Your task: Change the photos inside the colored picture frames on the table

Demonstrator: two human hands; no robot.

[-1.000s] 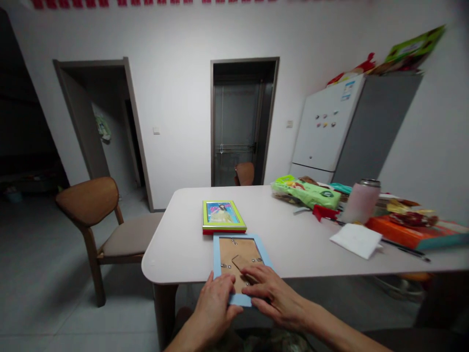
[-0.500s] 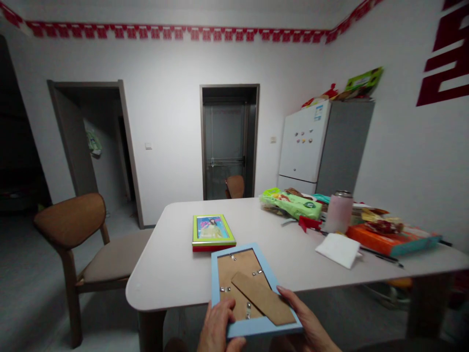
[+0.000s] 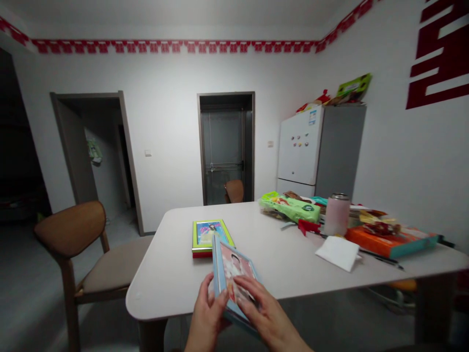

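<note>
A light blue picture frame (image 3: 231, 266) is held tilted above the near edge of the white table (image 3: 278, 259), with its photo side towards me. My left hand (image 3: 205, 318) grips its left edge from behind, fingers curled around it. My right hand (image 3: 262, 315) rests on the front glass and lower right edge, fingers pressed against it. Just beyond, a green picture frame (image 3: 209, 232) lies flat on a red one on the table.
A wooden chair (image 3: 86, 254) stands at the table's left. On the right half of the table lie a green snack bag (image 3: 291, 206), a pink tumbler (image 3: 337, 214), a white napkin (image 3: 337, 252) and an orange box (image 3: 390, 240). A white fridge (image 3: 311, 146) stands behind.
The blue frame lay back-up at the table edge, was lifted with both hands, and is now turned over so its photo side faces me. The camera tilted up.
</note>
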